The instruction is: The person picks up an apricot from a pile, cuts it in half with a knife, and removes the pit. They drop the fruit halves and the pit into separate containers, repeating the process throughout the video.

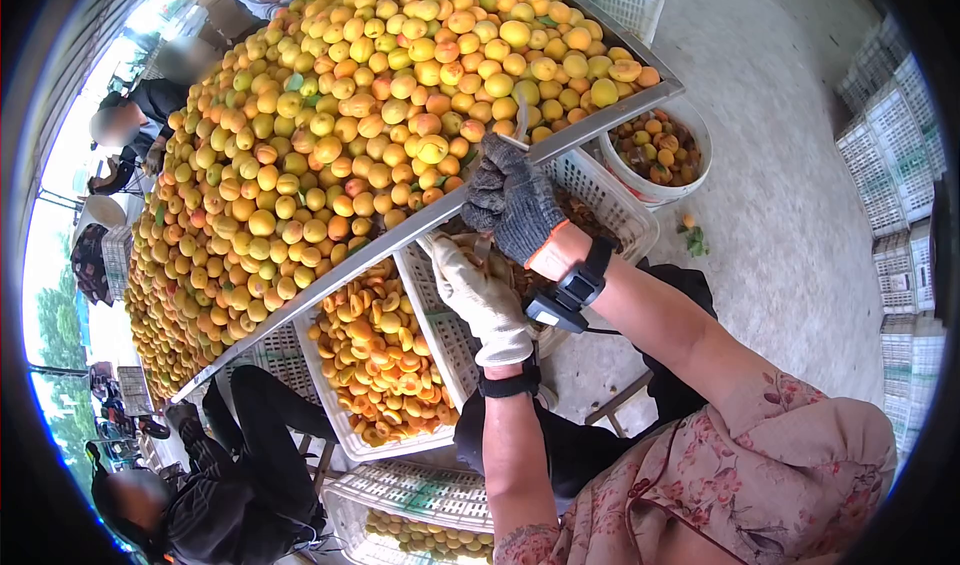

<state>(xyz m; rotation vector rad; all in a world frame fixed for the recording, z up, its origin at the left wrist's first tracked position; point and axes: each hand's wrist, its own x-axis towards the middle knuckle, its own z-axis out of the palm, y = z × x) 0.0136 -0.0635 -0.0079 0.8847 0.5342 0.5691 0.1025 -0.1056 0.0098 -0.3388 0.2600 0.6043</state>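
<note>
My right hand (512, 200), in a dark grey knit glove with an orange cuff, is closed at the metal edge of the sorting table (440, 212). A thin curved knife blade (522, 117) sticks up from its fist. Just below, my left hand (478, 293) wears a white glove, its fingers curled toward the right hand; what they hold is hidden. Whole apricots (330, 115) are heaped on the table. Under my hands stands a white crate (622, 205) with dark brownish contents. Left of it, another crate (428, 335) holds halved, pitted apricots (375, 350).
A white bucket (706, 155) of darker apricots stands by the table's corner. Stacked crates (895, 155) line the right side. A co-worker in dark clothes (235, 485) sits at lower left; another person (150, 105) is beyond the heap. Another crate (420, 495) lies below.
</note>
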